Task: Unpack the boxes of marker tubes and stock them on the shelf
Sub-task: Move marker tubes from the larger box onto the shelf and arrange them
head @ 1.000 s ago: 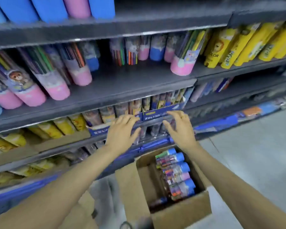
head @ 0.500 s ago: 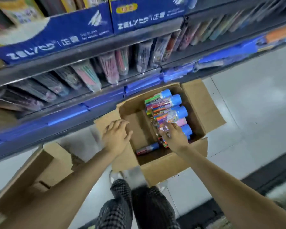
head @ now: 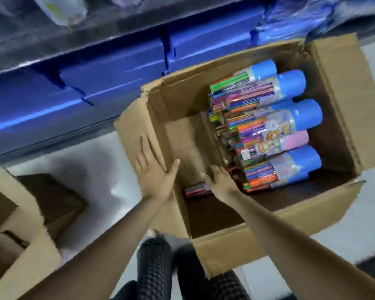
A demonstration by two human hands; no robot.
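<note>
Shop floor below blue shelf (head: 117, 68). Left hand (head: 154, 169) lying flat, bracing box (head: 338, 118) flap; right hand (head: 220, 180) reaching, unclenched, toward marker tubes (head: 275, 131) stacked inside. Risk: stack rolling if bottom tube gets pulled.

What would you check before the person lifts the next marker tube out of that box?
1. Open brown cardboard box flaps clear of the tubes: ok.
2. Stacked clear marker tubes with blue caps within reach: ok.
3. Left hand steadying the box's left flap, fingers straight: ok.
4. Right hand at the tubes' near ends; grip: cannot tell.
5. Loose small tube on the box floor noticed: cannot tell.
</note>
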